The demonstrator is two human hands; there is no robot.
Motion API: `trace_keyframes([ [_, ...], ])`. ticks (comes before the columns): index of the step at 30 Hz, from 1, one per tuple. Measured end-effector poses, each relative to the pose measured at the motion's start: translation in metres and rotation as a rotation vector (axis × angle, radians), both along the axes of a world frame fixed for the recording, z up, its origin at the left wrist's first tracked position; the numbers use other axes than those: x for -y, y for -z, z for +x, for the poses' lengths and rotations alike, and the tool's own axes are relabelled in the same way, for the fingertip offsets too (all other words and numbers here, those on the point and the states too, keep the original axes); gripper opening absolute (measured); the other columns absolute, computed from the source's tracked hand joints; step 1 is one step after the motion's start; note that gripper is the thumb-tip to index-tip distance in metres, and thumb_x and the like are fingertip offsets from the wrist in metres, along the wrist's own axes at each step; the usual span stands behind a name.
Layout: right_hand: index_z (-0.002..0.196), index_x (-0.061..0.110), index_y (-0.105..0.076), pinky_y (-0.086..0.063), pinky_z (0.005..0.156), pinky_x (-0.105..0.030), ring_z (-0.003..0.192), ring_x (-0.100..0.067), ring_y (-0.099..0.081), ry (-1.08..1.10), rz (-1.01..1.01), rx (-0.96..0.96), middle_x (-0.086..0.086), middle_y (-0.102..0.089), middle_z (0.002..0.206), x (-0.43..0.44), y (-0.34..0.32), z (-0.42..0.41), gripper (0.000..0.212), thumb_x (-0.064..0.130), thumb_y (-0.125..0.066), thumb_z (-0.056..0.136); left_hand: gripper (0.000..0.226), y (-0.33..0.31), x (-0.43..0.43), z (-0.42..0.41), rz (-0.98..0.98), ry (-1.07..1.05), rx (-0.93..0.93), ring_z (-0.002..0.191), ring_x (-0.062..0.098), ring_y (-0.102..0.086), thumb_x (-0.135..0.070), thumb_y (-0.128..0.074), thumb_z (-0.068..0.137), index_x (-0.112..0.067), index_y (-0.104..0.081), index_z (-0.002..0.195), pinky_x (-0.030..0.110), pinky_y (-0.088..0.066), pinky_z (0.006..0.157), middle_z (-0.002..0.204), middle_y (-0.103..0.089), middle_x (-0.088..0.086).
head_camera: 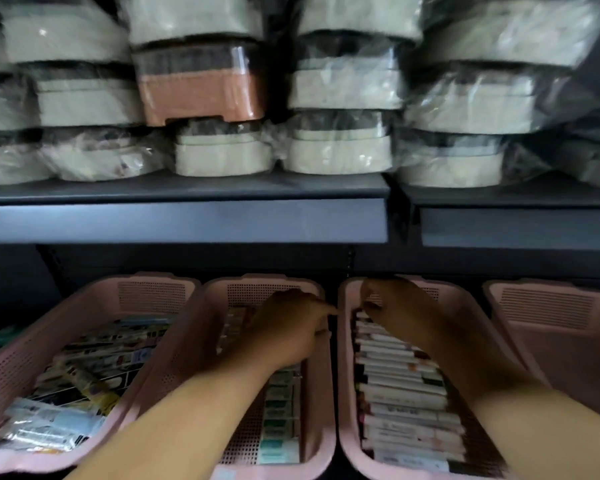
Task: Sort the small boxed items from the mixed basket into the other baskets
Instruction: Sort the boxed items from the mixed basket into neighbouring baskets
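Observation:
Four pink baskets stand side by side on the lower shelf. The mixed basket [25,358] at the left holds jumbled small boxes and packets. The second basket [317,393] holds a row of green-and-white boxes [279,414]. The third basket [345,341] holds a neat row of white boxes [402,393]. My left hand [288,330] hovers over the second basket, fingers stretched right to the rim between the baskets. My right hand [395,310] is at the far end of the third basket, thumb and forefinger curled and pinching the rearmost white box [361,316]. The view is blurred.
A fourth pink basket [548,327] stands at the far right, with no contents visible. A dark shelf edge [187,220] overhangs the baskets closely. On it lie stacked plastic-wrapped beige tubs [340,150] and one brown tub [201,95].

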State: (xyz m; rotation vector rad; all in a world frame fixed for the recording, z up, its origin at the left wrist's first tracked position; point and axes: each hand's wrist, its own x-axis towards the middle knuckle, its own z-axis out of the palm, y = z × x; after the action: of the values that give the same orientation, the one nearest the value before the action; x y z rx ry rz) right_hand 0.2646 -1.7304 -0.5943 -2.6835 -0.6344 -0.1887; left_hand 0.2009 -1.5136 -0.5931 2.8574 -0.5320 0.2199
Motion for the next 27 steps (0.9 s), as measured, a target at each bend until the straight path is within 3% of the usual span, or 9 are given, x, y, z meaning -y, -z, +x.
trace_keyframes([
  [3,0.104,0.03,-0.067,-0.051,0.079,-0.03,0.09,-0.017,-0.065,0.134,-0.07,-0.018,0.004,-0.068,0.107,0.053,0.0,0.003,0.015,0.036,-0.062,0.091,0.032,0.003,0.04,0.008,0.007,0.067,-0.003,0.111,0.015,-0.063,-0.043,-0.06,0.101,-0.043,-0.066,0.132,0.028,-0.048,0.083,0.125,-0.067,-0.009],
  [7,0.101,0.016,-0.07,-0.047,0.082,-0.027,0.097,-0.017,-0.065,0.16,-0.075,-0.141,0.003,-0.066,0.107,0.111,0.018,-0.001,0.016,0.029,-0.061,0.094,0.043,0.019,0.09,0.029,-0.017,0.131,-0.099,0.125,0.018,-0.058,-0.044,-0.063,0.099,-0.035,-0.062,0.141,0.029,-0.049,0.101,0.141,-0.061,-0.003],
  [11,0.102,0.011,-0.071,-0.049,0.086,-0.035,0.097,-0.019,-0.065,0.168,0.03,-0.207,-0.002,-0.069,0.107,0.134,0.028,-0.014,0.054,0.055,-0.046,0.083,0.052,0.04,0.129,0.049,-0.079,0.08,-0.138,0.132,0.016,-0.057,-0.051,-0.067,0.095,-0.037,-0.058,0.145,0.027,-0.047,0.109,0.146,-0.06,-0.007],
  [16,0.105,0.027,-0.068,-0.04,0.088,-0.029,0.095,-0.008,-0.058,0.187,0.118,-0.291,0.006,-0.067,0.104,0.124,0.038,-0.004,0.022,0.043,-0.063,0.09,0.059,0.055,0.157,0.062,-0.122,-0.031,-0.153,0.138,0.013,-0.05,-0.052,-0.063,0.098,-0.04,-0.046,0.153,0.018,-0.032,0.109,0.155,-0.049,-0.011],
  [19,0.101,0.03,-0.065,-0.049,0.073,-0.021,0.084,-0.005,-0.061,0.154,0.211,-0.386,0.009,-0.067,0.097,0.112,0.05,0.012,0.014,0.037,-0.067,0.09,0.057,0.069,0.157,0.064,-0.047,-0.089,-0.156,0.14,0.016,-0.047,-0.064,-0.051,0.097,-0.042,-0.046,0.15,0.031,-0.035,0.118,0.155,-0.049,-0.009],
  [21,0.117,0.022,-0.063,-0.047,0.062,-0.015,0.078,-0.005,-0.06,0.203,0.249,-0.459,0.006,-0.065,0.098,0.104,0.055,0.023,0.022,0.027,-0.062,0.096,0.062,0.076,0.154,0.068,0.006,-0.092,-0.153,0.141,0.017,-0.046,-0.073,-0.043,0.095,-0.046,-0.046,0.15,0.037,-0.035,0.118,0.156,-0.048,-0.009],
  [24,0.118,0.007,-0.063,-0.06,0.079,-0.035,0.086,-0.018,-0.066,0.323,0.477,-0.576,-0.004,-0.068,0.097,0.097,0.069,0.038,0.022,0.013,-0.058,0.097,0.068,0.08,0.151,0.072,0.012,-0.085,-0.162,0.147,0.018,-0.039,-0.079,-0.038,0.093,-0.047,-0.04,0.153,0.041,-0.03,0.122,0.161,-0.042,-0.01],
  [27,0.12,0.013,-0.062,-0.061,0.078,-0.041,0.093,-0.023,-0.068,0.334,0.56,-0.566,-0.007,-0.07,0.103,0.093,0.082,0.046,0.023,0.016,-0.057,0.097,0.074,0.085,0.151,0.073,0.025,-0.083,-0.158,0.148,0.021,-0.036,-0.084,-0.032,0.088,-0.048,-0.038,0.152,0.045,-0.03,0.123,0.161,-0.039,-0.011],
])
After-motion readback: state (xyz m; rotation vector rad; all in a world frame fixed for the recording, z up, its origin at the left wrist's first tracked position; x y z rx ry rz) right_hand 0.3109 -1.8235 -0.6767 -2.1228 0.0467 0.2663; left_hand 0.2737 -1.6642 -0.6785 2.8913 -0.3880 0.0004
